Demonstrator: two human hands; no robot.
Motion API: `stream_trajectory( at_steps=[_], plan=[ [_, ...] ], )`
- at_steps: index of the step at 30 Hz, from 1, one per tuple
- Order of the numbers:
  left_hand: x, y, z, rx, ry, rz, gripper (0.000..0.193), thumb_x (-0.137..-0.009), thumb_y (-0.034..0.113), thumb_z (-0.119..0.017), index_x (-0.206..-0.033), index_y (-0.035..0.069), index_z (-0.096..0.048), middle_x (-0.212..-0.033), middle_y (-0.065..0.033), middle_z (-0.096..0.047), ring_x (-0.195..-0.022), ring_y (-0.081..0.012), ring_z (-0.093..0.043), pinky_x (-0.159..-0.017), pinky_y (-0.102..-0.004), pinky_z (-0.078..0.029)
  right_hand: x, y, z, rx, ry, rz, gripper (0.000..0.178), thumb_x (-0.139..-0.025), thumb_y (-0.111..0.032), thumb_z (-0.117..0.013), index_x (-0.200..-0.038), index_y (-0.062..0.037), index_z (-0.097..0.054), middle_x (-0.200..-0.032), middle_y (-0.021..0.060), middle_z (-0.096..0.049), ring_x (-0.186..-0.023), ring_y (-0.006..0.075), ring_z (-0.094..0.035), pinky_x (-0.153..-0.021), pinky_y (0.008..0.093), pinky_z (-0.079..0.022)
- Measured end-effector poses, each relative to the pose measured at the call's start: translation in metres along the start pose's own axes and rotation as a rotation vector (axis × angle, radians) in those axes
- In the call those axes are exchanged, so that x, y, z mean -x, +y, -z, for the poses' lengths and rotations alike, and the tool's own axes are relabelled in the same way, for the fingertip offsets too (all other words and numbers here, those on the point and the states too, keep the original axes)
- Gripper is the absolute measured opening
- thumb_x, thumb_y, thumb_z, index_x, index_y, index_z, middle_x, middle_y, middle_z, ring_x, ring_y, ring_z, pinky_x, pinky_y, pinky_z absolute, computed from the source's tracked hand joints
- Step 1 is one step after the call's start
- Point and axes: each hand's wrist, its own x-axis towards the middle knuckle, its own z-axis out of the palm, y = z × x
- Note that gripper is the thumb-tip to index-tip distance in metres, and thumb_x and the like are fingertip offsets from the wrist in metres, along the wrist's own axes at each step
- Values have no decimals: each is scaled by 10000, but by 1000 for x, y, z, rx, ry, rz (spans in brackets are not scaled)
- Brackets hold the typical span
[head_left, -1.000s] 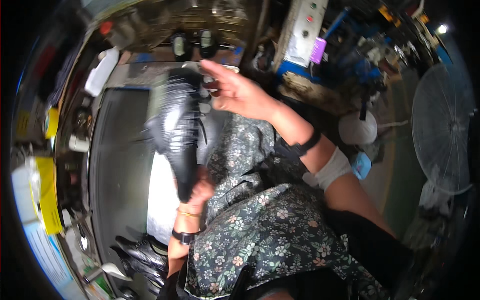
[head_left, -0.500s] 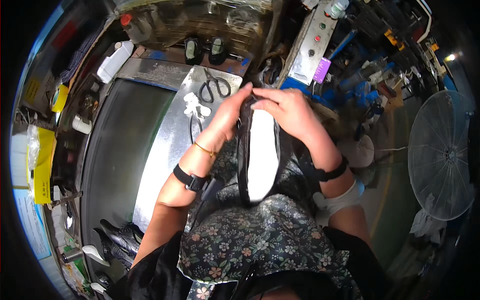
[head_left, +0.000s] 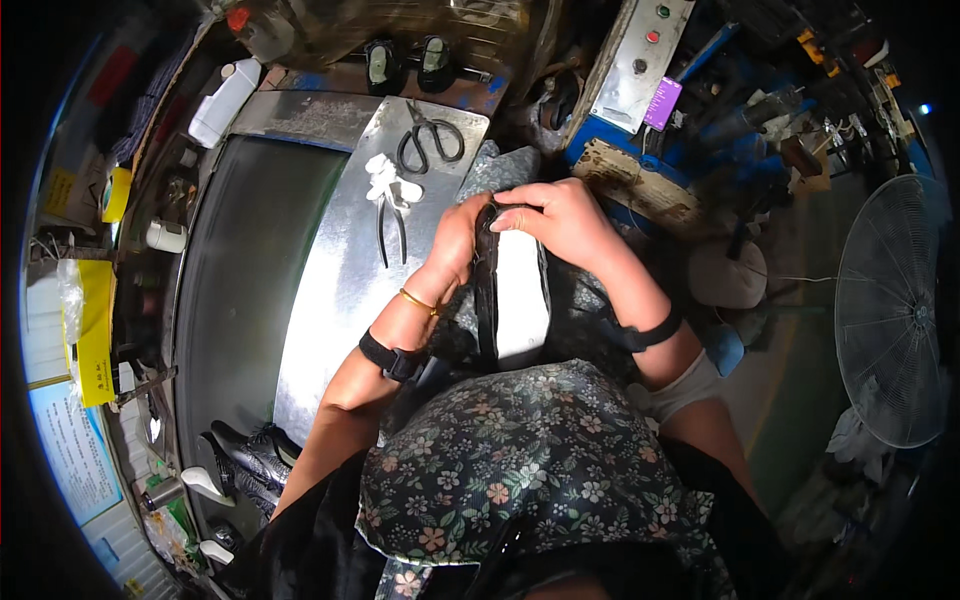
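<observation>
In front of my body stands a dark shoe upper (head_left: 488,290) with a long white sole-shaped bottom (head_left: 522,300) facing up. My left hand (head_left: 462,238) is closed along the left side of its far end. From the right, my right hand (head_left: 560,222) curls its fingers over that far end, with the thumb pressing by the edge of the white part. The left fingertips are partly hidden behind the upper. Black-handled scissors (head_left: 432,145) lie beyond my left hand on the metal table (head_left: 325,300). Pliers (head_left: 391,232) with a white wrapping lie beside them.
Left of the table runs a dark conveyor belt (head_left: 245,300). Black shoes (head_left: 380,68) stand at its far end, and more shoes (head_left: 250,460) lie near left. A control panel (head_left: 640,65) rises ahead right. A large fan (head_left: 895,310) stands at right.
Both hands have drawn slightly toward me at the shoe's far end. The right fingers, stretched out before, are now more curled over the edge. The view has shifted a little.
</observation>
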Motion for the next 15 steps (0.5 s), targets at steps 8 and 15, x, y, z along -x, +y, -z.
stream_trajectory(
  at_steps=[8, 15],
  plan=[
    [11, 6, 1, -288, 106, -645, 377, -941, 296, -537, -1141, -19, -594, -1049, -144, -653, -994, -231, -624, -907, -337, -480, 24, 3, -54, -270, 262, -227, 446, -866, -184, -687, -1262, -7, -582, -1015, 147, -692, -941, 156, -657, -808, 320, -505],
    [2, 10, 15, 28, -88, -357, 436, -876, 54, -660, -1289, 47, -521, -995, -12, -637, -871, -92, -589, -766, -240, -495, 73, 61, -66, -553, 144, -280, 223, -981, -176, -544, -1022, 16, -651, -823, -25, -647, -770, 25, -541, -665, 229, -458]
  ],
)
